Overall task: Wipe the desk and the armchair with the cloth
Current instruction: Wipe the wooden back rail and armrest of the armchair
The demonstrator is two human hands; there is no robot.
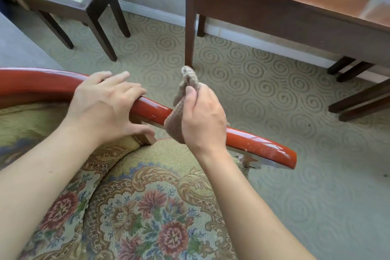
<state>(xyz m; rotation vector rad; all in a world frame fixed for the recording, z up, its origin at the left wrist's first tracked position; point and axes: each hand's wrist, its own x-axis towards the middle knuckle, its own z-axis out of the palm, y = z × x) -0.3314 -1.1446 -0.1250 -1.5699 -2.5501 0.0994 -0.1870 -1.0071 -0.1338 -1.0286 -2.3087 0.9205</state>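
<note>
My right hand (pixel 202 120) pinches the soft, limp cloth (pixel 179 107), bunched over the armchair (pixel 147 207)'s glossy red armrest (pixel 253 141). My left hand (pixel 103 103) rests spread beside it, empty.

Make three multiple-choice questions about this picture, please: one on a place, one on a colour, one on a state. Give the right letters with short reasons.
1. Where does the left hand rest?
A. on the desk
B. on the armrest
C. on the carpet

2. What colour is the armrest?
A. glossy red
B. white
C. blue

3. In what state is the cloth?
A. lying flat on the desk
B. dropped on the carpet
C. bunched in the right hand

Answers:
1 B: its fingers lie over the wooden rail.
2 A: the rail shines red.
3 C: the right hand grips it against the rail, one end sticking up.
</note>
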